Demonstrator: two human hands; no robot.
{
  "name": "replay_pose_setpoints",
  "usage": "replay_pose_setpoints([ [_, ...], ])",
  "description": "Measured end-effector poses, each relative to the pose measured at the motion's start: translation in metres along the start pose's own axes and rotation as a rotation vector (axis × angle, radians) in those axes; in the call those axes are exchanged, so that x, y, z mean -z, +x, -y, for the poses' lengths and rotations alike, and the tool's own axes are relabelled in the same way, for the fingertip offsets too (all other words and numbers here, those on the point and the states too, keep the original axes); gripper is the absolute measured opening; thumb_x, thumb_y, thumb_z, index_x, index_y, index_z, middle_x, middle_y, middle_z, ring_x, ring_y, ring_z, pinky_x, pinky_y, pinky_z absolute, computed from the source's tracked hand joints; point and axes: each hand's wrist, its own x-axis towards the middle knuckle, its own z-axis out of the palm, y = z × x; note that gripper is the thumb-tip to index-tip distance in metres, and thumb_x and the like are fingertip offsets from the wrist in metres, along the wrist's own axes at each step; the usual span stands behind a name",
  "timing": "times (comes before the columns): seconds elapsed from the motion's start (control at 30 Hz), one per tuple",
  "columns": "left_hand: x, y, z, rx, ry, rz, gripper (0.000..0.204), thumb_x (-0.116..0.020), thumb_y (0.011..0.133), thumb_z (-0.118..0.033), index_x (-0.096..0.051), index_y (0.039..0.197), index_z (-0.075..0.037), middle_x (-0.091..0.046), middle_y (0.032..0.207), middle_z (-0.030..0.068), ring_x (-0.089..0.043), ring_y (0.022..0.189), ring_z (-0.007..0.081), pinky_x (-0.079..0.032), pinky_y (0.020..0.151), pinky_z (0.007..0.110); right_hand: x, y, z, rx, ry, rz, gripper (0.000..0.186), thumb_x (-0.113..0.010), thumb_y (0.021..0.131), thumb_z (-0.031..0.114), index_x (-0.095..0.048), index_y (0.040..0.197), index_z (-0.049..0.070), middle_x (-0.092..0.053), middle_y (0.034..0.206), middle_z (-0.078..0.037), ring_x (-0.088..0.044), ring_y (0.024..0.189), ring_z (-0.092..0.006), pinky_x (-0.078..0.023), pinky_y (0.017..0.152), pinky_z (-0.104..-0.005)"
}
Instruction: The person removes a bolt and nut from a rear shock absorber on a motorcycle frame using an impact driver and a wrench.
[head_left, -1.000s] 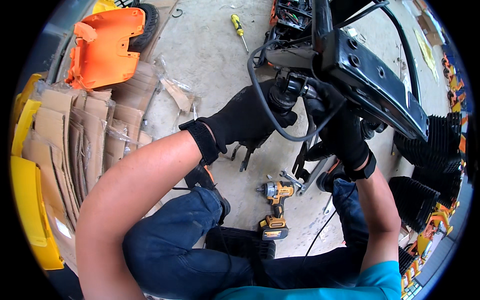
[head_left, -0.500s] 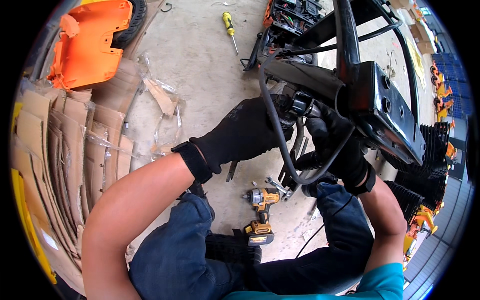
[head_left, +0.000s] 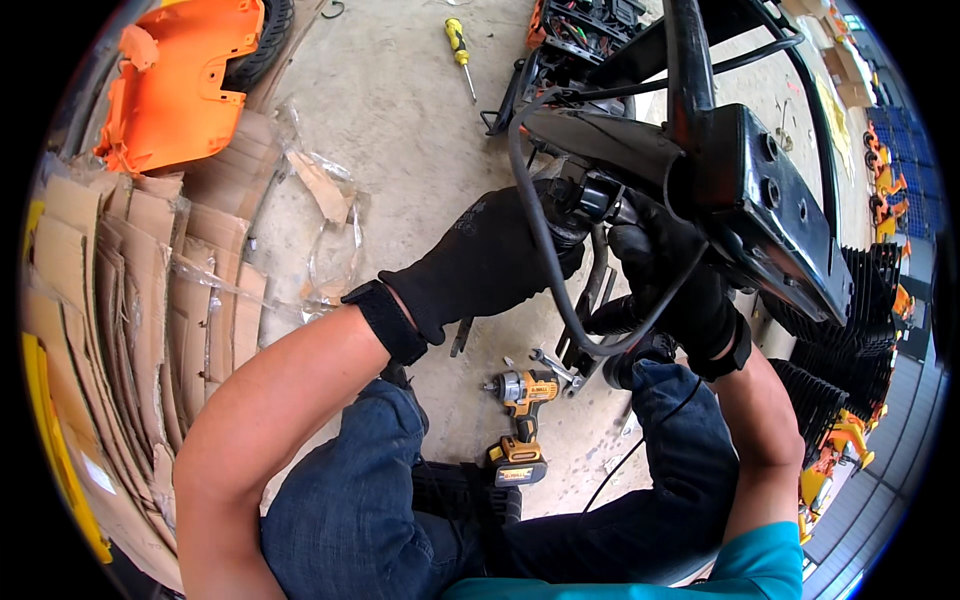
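Observation:
My left hand (head_left: 500,240), in a black glove, closes around a short, shiny black cylindrical part (head_left: 600,198) under the tube of a black metal frame (head_left: 690,90). From the other side my gloved right hand (head_left: 672,262) has its bent fingers pinched at the right end of the same part. A thick black cable (head_left: 545,235) loops down in front of both hands and hides some of the fingers. The frame's boxy bracket (head_left: 765,200) stands just right of my right hand.
Between my legs lie a yellow-and-black cordless impact wrench (head_left: 522,405) and a wrench (head_left: 555,368). A screwdriver (head_left: 460,55) is farther off on the floor. Flattened cardboard (head_left: 130,320) and an orange plastic cover (head_left: 185,85) fill the left. Black stacked parts (head_left: 850,340) stand at right.
Both hands stay on the black cylindrical part, with only a small shift of the fingers. The frame and its cable sit slightly higher and further left in the picture.

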Motion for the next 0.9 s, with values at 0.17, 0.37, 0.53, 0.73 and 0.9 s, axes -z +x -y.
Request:
replay_pose_setpoints([
  [0.17,0.004,0.004,-0.008,-0.070,-0.022,-0.012,0.017,-0.069,0.080,-0.019,-0.061,0.079,-0.004,-0.061,0.064,0.0052,-0.059,0.060,0.0164,-0.048,0.061,0.032,0.006,0.005,0.001,-0.009,-0.072,0.041,0.040,-0.059,0.086,0.016,-0.054,0.119,-0.005,-0.063,0.082,-0.017,-0.061,0.069,-0.0237,-0.050,0.066,-0.0333],
  [0.37,0.007,0.003,-0.013,0.068,-0.140,0.014,0.015,-0.069,0.079,-0.019,-0.063,0.082,-0.004,-0.063,0.065,0.0037,-0.061,0.061,0.0130,-0.049,0.061,0.030,0.005,0.006,0.015,-0.066,-0.013,0.007,0.024,-0.056,0.089,0.009,-0.058,0.110,-0.003,-0.059,0.081,-0.010,-0.054,0.073,-0.0156,-0.046,0.068,-0.0286],
  [0.53,0.002,0.004,-0.007,-0.069,-0.080,-0.033,0.018,-0.069,0.079,-0.019,-0.063,0.085,-0.004,-0.064,0.069,0.0048,-0.061,0.063,0.0131,-0.050,0.062,0.030,0.001,0.011,0.010,-0.150,0.031,0.073,0.012,-0.050,0.091,0.005,-0.056,0.098,-0.002,-0.051,0.075,-0.005,-0.046,0.069,-0.0123,-0.042,0.064,-0.0269],
  [0.73,0.004,0.005,-0.004,-0.132,0.031,0.001,0.016,-0.068,0.077,-0.017,-0.064,0.084,-0.003,-0.065,0.070,0.0102,-0.063,0.067,0.0234,-0.050,0.065,0.035,0.004,0.003,0.002,0.093,-0.202,0.054,0.031,-0.058,0.089,0.008,-0.053,0.119,-0.003,-0.060,0.095,-0.015,-0.058,0.085,-0.0196,-0.048,0.077,-0.0313],
  [0.9,0.005,0.006,-0.002,-0.162,0.072,0.023,0.016,-0.069,0.077,-0.018,-0.064,0.083,-0.003,-0.064,0.069,0.0116,-0.064,0.067,0.0260,-0.050,0.065,0.037,0.006,0.008,0.023,-0.011,-0.137,0.009,0.034,-0.060,0.091,0.010,-0.052,0.121,-0.003,-0.060,0.099,-0.015,-0.059,0.089,-0.0212,-0.048,0.080,-0.0324],
])
